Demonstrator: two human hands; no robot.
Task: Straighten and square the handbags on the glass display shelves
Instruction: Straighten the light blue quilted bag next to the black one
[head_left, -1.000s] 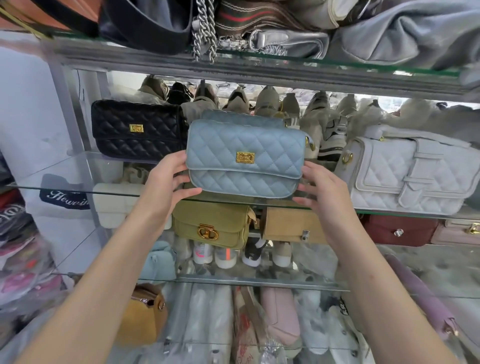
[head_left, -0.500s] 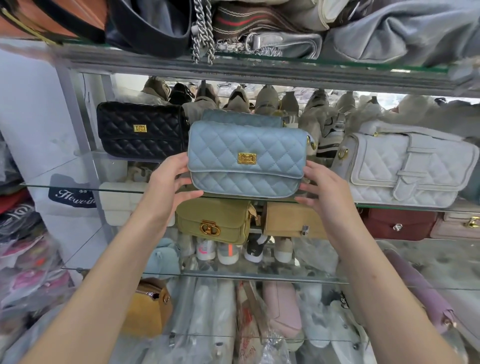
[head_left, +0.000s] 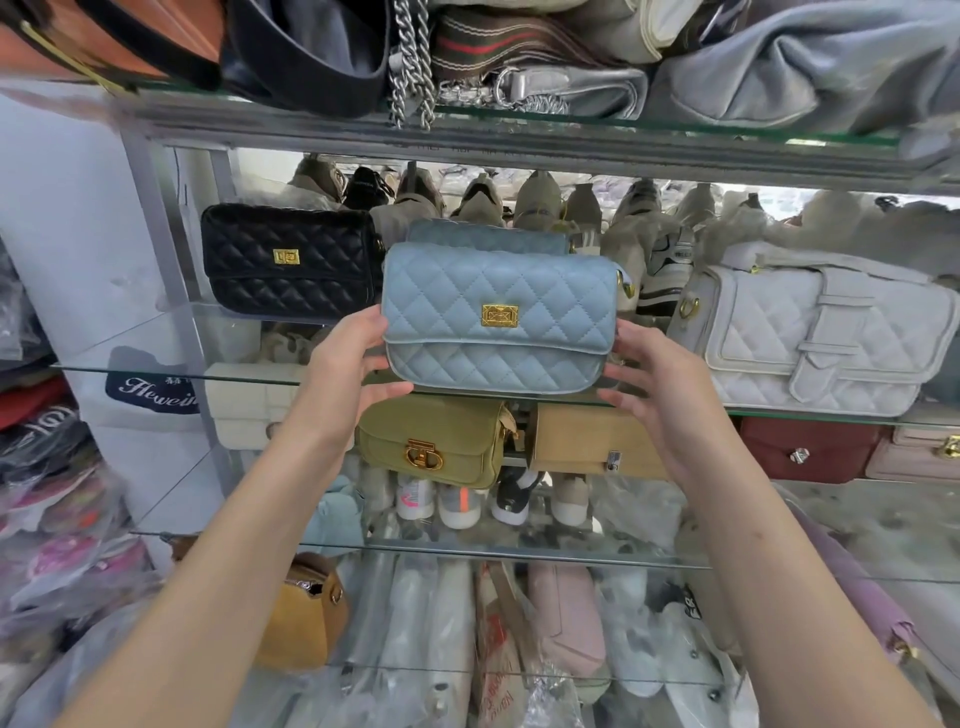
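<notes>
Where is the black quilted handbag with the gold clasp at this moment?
In the head view, the black quilted handbag stands at the left end of the glass shelf, directly left of the blue quilted handbag.

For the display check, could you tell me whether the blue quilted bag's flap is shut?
Shut: on the blue quilted bag, the flap lies flat over the front.
</notes>
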